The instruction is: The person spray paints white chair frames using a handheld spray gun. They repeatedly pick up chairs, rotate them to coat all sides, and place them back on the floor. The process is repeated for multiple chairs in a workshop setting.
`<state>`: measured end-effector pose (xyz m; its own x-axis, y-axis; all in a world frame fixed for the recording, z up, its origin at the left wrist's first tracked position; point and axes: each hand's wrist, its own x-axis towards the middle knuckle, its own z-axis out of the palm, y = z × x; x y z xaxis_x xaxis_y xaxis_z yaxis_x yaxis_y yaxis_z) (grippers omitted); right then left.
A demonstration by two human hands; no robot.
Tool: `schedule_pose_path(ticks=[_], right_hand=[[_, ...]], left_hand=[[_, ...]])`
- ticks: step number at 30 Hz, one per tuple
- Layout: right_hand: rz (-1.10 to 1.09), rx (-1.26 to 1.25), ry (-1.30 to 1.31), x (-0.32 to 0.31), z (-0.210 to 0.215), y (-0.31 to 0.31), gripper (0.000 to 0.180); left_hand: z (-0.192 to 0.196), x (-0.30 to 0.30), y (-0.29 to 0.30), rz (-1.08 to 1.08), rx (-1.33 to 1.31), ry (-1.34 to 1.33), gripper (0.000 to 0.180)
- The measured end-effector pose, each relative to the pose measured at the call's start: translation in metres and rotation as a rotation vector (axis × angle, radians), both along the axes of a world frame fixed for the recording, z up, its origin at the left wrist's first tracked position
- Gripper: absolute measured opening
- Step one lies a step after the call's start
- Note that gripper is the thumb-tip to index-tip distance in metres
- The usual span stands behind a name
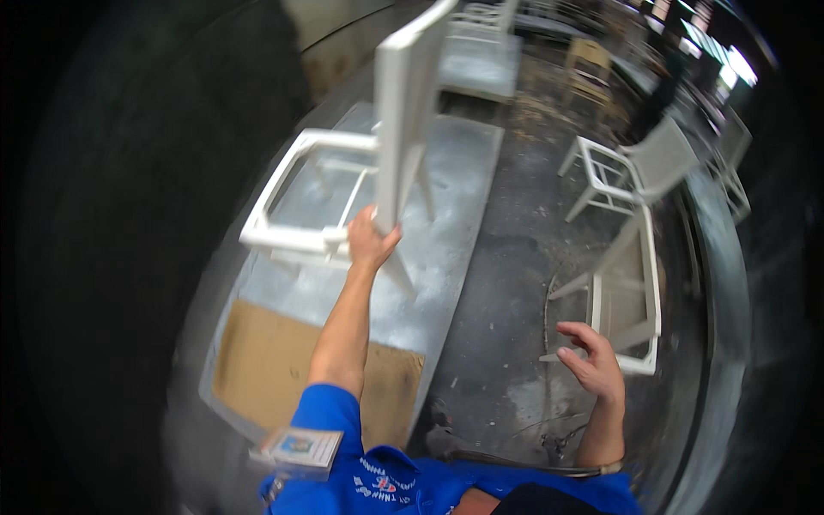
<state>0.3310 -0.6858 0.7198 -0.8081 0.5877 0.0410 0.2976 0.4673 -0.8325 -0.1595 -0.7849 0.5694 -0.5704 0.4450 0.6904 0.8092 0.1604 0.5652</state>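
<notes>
My left hand (372,241) is closed around the lower part of a white chair's (392,129) back post, where the post meets the open seat frame. That chair stands on a grey metal-topped platform (459,206), its tall back edge-on to me. My right hand (596,362) is held out over the floor at the right, fingers curved and apart from the thumb, with nothing in it. Close beside it, a second white chair frame (654,292) lies tipped over on the floor; I cannot tell whether the hand touches it.
Brown cardboard (266,356) covers the platform's near end. Another white chair (668,163) stands farther off on the right, in front of a long grey ledge (717,257). A bare-wood chair (588,64) is at the back, and another white chair (481,19) rests on a far platform.
</notes>
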Motion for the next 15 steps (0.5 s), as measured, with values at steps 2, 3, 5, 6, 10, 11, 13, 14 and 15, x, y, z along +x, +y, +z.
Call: schedule_pose_path(ticks=[2, 3, 5, 6, 10, 11, 13, 14, 15], right_hand=[[-0.027, -0.208, 0.049, 0.001, -0.014, -0.007, 0.046], [-0.022, -0.249, 0.052, 0.0, -0.017, -0.008, 0.047], [0.012, -0.283, 0.022, -0.003, -0.024, -0.007, 0.049], [0.012, -0.286, -0.006, -0.004, -0.026, -0.004, 0.05], [0.122, -0.229, -0.234, -0.018, -0.015, 0.01, 0.057], [0.149, -0.203, -0.264, -0.022, -0.009, 0.009, 0.057], [0.199, -0.145, -0.299, -0.033, 0.002, 0.004, 0.054], [0.232, -0.108, -0.313, -0.038, 0.009, -0.002, 0.05], [0.263, -0.069, -0.326, -0.045, 0.013, -0.011, 0.047]], left_hand=[[-0.016, 0.008, -0.011, 0.175, 0.009, -0.025, 0.064], [-0.031, 0.02, -0.021, 0.274, 0.043, -0.032, 0.069], [-0.078, 0.056, -0.046, 0.472, 0.011, -0.272, 0.075], [-0.11, 0.078, -0.069, 0.492, 0.016, -0.448, 0.076], [-0.253, 0.203, -0.208, 0.663, -0.308, -1.349, 0.084], [-0.285, 0.238, -0.248, 0.774, -0.446, -1.637, 0.082], [-0.337, 0.319, -0.332, 1.041, -0.5, -1.989, 0.084], [-0.357, 0.359, -0.371, 1.077, -0.549, -2.05, 0.084], [-0.376, 0.394, -0.395, 1.171, -0.55, -2.088, 0.085]])
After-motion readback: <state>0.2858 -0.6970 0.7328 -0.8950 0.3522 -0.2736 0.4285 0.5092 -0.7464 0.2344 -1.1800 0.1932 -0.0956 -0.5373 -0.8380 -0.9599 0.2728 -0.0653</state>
